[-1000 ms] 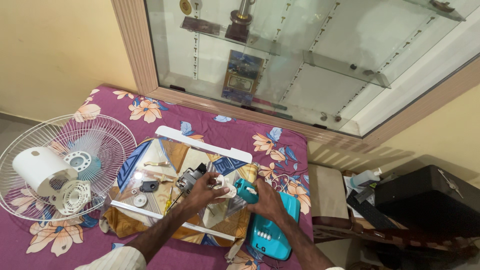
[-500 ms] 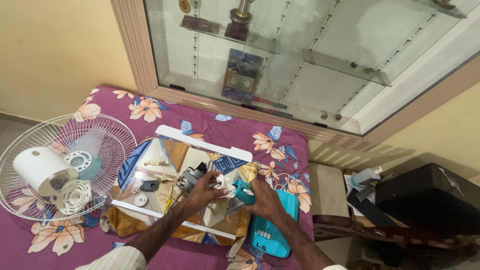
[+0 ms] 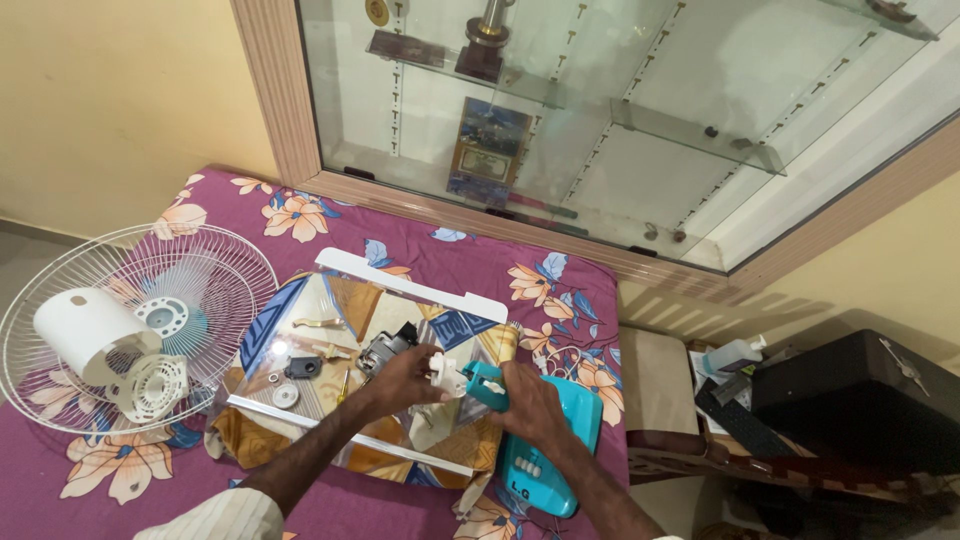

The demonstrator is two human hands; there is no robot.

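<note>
Both hands meet over the patterned tray [image 3: 300, 330] on the bed, just right of the small motor [image 3: 385, 352]. Left hand [image 3: 400, 380] has its grip clamped on a white plastic part [image 3: 447, 373], and right hand [image 3: 530, 405] has its grip closed round a teal fan part [image 3: 487, 385]. The two pieces touch btwn the hands, white one to the left of the teal one, long axis roughly left-right; teal fan base [image 3: 545, 450] lies just under the right hand, and the wire fan guard [image 3: 130, 320] sits well left of the tray.
</note>
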